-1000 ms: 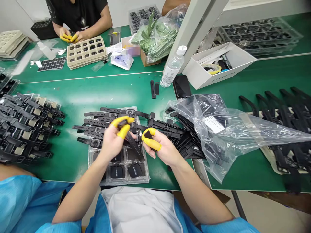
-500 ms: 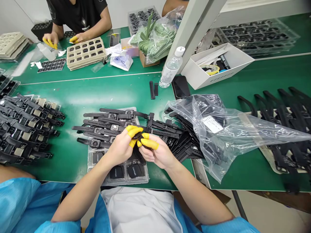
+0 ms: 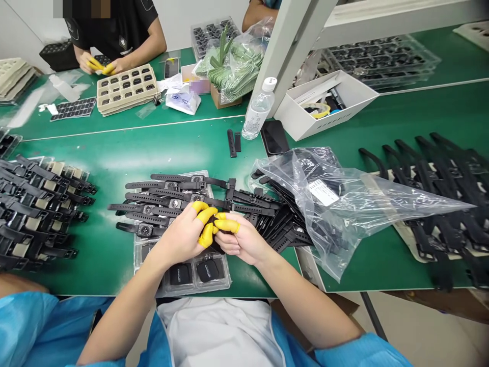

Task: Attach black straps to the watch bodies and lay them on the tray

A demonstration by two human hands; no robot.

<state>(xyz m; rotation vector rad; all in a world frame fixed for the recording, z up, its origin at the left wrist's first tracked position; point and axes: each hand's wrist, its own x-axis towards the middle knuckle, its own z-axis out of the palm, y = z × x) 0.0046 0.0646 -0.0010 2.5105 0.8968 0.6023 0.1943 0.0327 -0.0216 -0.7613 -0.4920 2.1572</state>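
My left hand (image 3: pixel 186 230), with yellow finger cots, is closed on a small black smartwatch (image 3: pixel 213 219), mostly covered by the fingertips. Meeting it from the other side, my right hand (image 3: pixel 241 235), also in yellow cots, pinches a black watch strap at the watch; how the two parts join is hidden. Both hands are over a clear plastic tray (image 3: pixel 228 282). Several watches with black straps (image 3: pixel 147 209) lie across its far part, and square black watch faces (image 3: pixel 208 269) sit in its near pockets. Loose black straps (image 3: pixel 280 232) are heaped right of my hands.
A clear plastic bag (image 3: pixel 344 219) covers part of the strap heap. Trays of strapped watches stand left (image 3: pixel 34 204) and right (image 3: pixel 439 204). Beyond are a water bottle (image 3: pixel 260 109), a phone (image 3: pixel 275 137) and a white box (image 3: pixel 328 117). A co-worker's yellow-tipped hands (image 3: pixel 101 66) work opposite.
My fingers have closed in further around the smartwatch, so less of it shows, and my left fingers have shifted their grip. The view has moved slightly. The co-worker's hands have come together.
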